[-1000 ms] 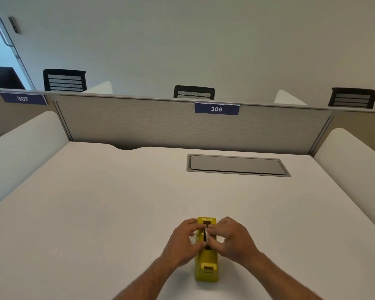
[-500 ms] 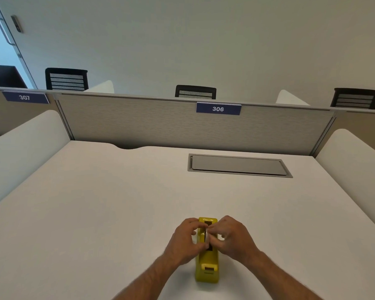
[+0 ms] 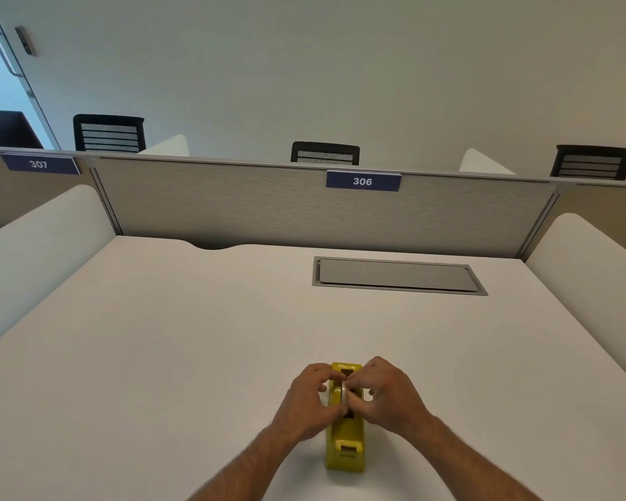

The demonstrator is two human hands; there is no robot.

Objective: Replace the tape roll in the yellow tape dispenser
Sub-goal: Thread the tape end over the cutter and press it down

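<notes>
A broad white desk (image 3: 167,356) fills the room's near half, closed off at its far edge by a grey partition (image 3: 268,207) carrying a blue plate marked 306 (image 3: 363,181). A grey cable hatch (image 3: 394,275) sits flush in the desk, right of centre and well apart from the work.

At the near edge, roughly central, stands the yellow tape dispenser (image 3: 344,442), its length running near to far and its cutter end toward the person. Both hands crowd its far half. The left hand (image 3: 306,406) curls against the left flank, fingers bent in at the well. The right hand (image 3: 389,395) comes over from the right, fingertips pinched on the pale tape roll (image 3: 344,394), which sits upright in the slot; how firmly either hand grips it I cannot tell.

The dispenser looks heavy-based and rigid, likely to stay put if steadied by its sides. The roll should be light, stiff at the rim and slick on its faces, so I would take it by the outer edge.
</notes>
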